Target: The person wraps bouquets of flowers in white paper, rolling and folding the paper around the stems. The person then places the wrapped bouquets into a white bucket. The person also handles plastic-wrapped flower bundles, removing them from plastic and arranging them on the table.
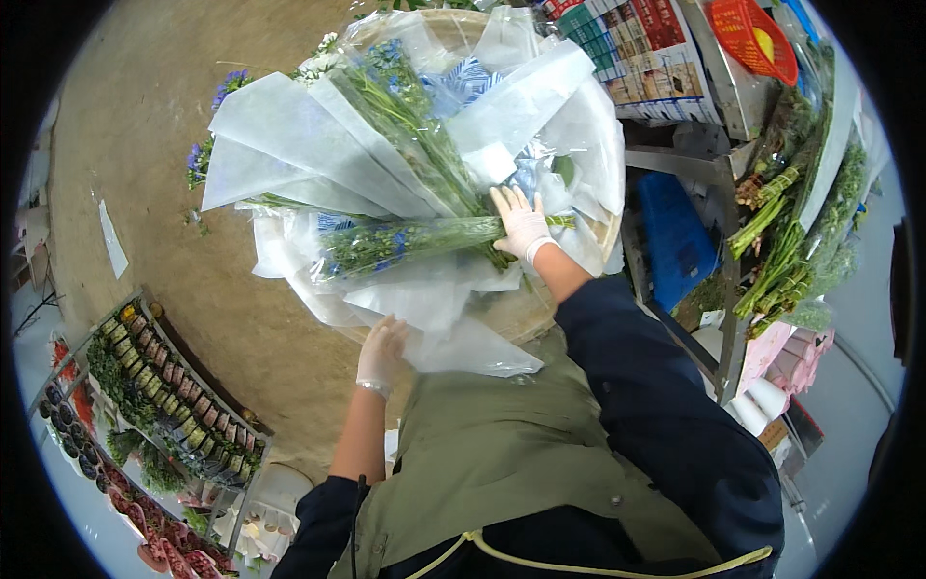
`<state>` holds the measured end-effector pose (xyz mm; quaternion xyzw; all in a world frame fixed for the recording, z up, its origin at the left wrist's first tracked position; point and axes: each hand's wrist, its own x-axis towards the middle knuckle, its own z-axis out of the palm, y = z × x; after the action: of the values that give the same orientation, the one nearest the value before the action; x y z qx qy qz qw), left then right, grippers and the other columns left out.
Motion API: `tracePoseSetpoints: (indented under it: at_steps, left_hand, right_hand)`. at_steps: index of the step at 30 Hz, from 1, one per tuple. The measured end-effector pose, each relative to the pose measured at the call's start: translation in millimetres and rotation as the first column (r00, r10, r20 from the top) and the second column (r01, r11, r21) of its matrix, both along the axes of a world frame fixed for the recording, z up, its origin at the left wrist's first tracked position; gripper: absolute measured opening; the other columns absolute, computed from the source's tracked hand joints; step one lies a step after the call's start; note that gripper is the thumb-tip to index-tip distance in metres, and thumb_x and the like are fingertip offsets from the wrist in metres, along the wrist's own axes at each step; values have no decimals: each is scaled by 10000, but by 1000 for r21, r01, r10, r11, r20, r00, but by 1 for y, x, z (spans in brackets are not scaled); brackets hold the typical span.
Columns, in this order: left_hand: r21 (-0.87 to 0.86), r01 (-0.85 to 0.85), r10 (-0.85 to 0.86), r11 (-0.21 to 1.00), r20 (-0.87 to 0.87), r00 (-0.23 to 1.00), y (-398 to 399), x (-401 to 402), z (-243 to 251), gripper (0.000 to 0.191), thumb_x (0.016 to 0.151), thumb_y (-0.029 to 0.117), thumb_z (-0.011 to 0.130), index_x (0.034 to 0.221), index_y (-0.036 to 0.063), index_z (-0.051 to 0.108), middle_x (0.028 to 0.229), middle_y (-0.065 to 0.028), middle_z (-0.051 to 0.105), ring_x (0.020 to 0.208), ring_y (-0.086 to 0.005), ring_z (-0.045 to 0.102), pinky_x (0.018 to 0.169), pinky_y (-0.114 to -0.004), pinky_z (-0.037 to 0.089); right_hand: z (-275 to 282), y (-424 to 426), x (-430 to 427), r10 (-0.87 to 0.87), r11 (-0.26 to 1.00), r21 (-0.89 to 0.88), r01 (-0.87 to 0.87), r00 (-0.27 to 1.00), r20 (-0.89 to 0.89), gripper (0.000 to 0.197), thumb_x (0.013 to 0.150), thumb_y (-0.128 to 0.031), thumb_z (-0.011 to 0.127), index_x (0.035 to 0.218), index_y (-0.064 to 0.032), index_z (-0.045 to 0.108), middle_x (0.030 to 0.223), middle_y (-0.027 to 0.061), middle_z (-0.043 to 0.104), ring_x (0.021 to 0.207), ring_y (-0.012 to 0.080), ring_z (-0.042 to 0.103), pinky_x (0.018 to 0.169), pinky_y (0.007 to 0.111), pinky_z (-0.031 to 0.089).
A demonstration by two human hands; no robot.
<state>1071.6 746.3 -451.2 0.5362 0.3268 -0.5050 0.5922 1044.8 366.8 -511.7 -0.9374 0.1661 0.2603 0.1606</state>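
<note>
My right hand, in a thin whitish glove, lies with fingers spread across the stems of a clear-wrapped bunch of blue flowers. The stem ends stick out to the right of it. My left hand, also gloved, is at the near left edge of a sheet of white wrapping paper; blur hides whether its fingers pinch the sheet. Beyond my right hand, a larger green-stemmed bunch lies between folded white paper sheets. All this rests on a round table, largely covered by paper and film.
To the right stands a metal-framed rack with green stem bundles, a red plastic basket and a blue plastic panel or bin. A shelf of small packaged goods is at lower left. A paper scrap lies on the floor.
</note>
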Motion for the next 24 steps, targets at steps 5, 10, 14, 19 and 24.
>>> tracePoseSetpoints:
  at_steps: [5, 10, 14, 19, 24]
  left_hand:
    - [98, -74, 79, 992, -53, 995, 42, -11, 3, 524, 1013, 308, 444, 1491, 98, 392, 1470, -139, 488, 1318, -276, 494, 1076, -381, 362]
    - [129, -127, 144, 983, -131, 981, 65, -40, -32, 513, 1017, 330, 460, 1488, 133, 415, 1501, -97, 467, 1334, -268, 479, 1082, -405, 365]
    - [107, -48, 60, 993, -108, 992, 35, -44, -59, 490, 1032, 334, 396, 1485, 145, 401, 1468, -112, 497, 1307, -287, 491, 1024, -386, 385]
    - [35, 100, -101, 994, 11, 995, -25, -47, -45, 509, 998, 334, 505, 1450, 106, 450, 1395, -106, 565, 1159, -226, 595, 925, -327, 448]
    - [112, 169, -172, 979, 17, 985, -67, -76, -43, 470, 996, 287, 517, 1429, 109, 476, 1266, -92, 630, 1087, -216, 621, 904, -340, 468]
  right_hand:
    - [-21, 1, 6, 129, 967, 231, -111, 990, -62, 534, 739, -413, 744, 1119, -78, 574, 947, 158, 682, 928, 348, 664, 854, 480, 506]
    - [95, 6, -13, -21, 903, 428, -28, 994, 110, 541, 761, -437, 734, 1119, -44, 631, 982, 181, 680, 931, 372, 653, 818, 445, 525]
    - [215, -33, -50, -442, 781, 596, 188, 840, 314, 603, 738, -434, 790, 1161, -44, 609, 1015, 203, 651, 956, 369, 641, 854, 424, 518]
    - [314, -118, -120, -746, 621, 594, 511, 156, 647, 462, 727, -260, 809, 1060, -9, 610, 963, 102, 623, 872, 227, 610, 802, 362, 515]
    - [363, -217, -245, -514, 257, 669, 697, -488, 706, 285, 1003, -315, 561, 1073, -45, 621, 1037, 58, 602, 995, 167, 526, 938, 360, 407]
